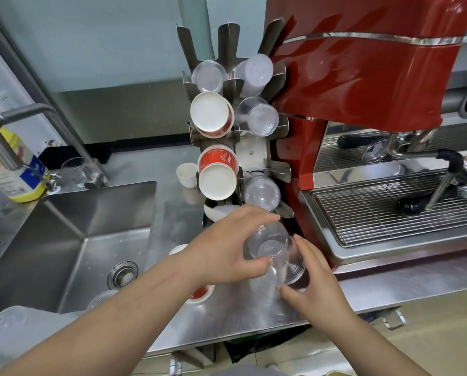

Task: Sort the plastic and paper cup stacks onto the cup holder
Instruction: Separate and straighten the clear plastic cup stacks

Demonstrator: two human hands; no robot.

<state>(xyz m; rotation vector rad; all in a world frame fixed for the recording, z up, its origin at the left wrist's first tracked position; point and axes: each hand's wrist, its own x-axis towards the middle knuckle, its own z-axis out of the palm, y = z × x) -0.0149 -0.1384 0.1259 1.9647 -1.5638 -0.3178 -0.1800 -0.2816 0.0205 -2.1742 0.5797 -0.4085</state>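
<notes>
A person stands at a stainless steel counter [227, 316] and looks down on both bare forearms. In front of them a metal cup holder [251, 156] rises in tiers of angled slots, wedged between a sink [72, 240] on the left and a red espresso machine [362, 63] on the right.

The left hand [227, 251] curls over a stack of clear plastic cups [275, 253], fingers across the top and thumb underneath, gripping it. The right hand [316, 286] is open, its fingers spread against the stack's right side and lower rim, steadying it rather than closing round it. The stack is held just above the counter, directly below the holder's lowest right-hand slot.

Most of the holder looks filled. Clear plastic cups sit in the upper slots and down the right column. Red paper cups [217, 172] with white bases fill two slots in the left column. A white item in the lowest left slot is partly hidden by the left hand. Another red paper cup [201, 293] peeks out on the counter beneath the left wrist, and a small white cup [187, 175] stands beside the holder.

The step in hand appears to be loading this plastic stack. The next move likely calls for tipping it to match the slot's angle and sliding it in among the plastic cups, without knocking its neighbours.
</notes>
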